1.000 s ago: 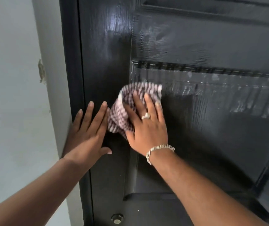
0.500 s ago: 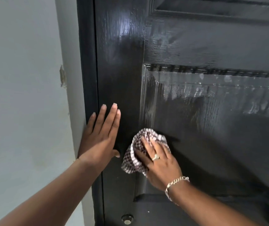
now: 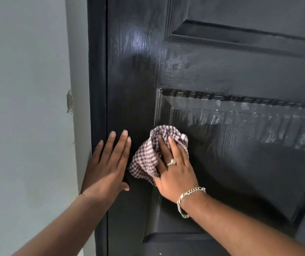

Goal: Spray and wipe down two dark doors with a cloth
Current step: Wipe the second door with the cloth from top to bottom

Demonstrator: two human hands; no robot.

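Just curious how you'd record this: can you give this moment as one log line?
step: wiping door | right hand: presses checked cloth on panel | left hand: flat on door edge | streaks remain upper right

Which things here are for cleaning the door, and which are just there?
For the job:
- dark door, streaky where wet
- checked cloth, pressed on the door
- right hand, pressing the cloth
- left hand, flat on the door's edge

Just there:
- grey wall
- chipped spot on the wall's corner
- ring
- bracelet
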